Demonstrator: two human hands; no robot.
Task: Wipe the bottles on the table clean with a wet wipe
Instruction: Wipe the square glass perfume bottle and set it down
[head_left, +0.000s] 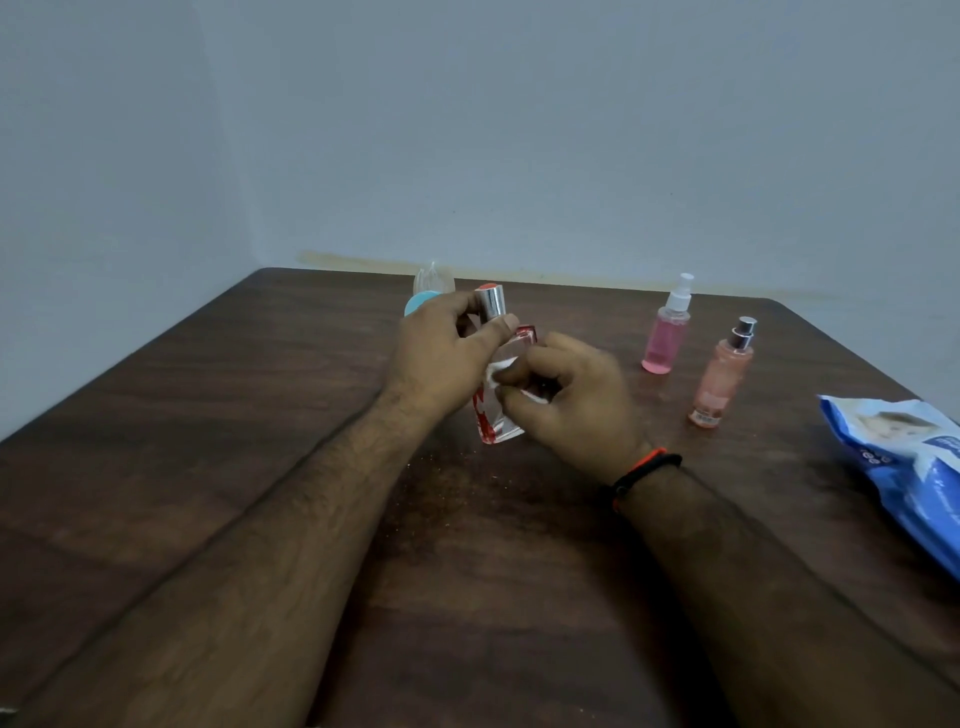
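Observation:
A clear glass perfume bottle with red marks and a silver cap is held tilted over the middle of the table. My left hand grips it near the cap and shoulder. My right hand pinches a small white wet wipe against the bottle's side. To the right stand a pink spray bottle with a white nozzle and a peach spray bottle with a silver nozzle.
A blue wet-wipe pack lies at the right edge of the dark wooden table. Behind my left hand a clear bottle with a light blue part is partly hidden. Fine crumbs speckle the tabletop near me. Walls close the back and left.

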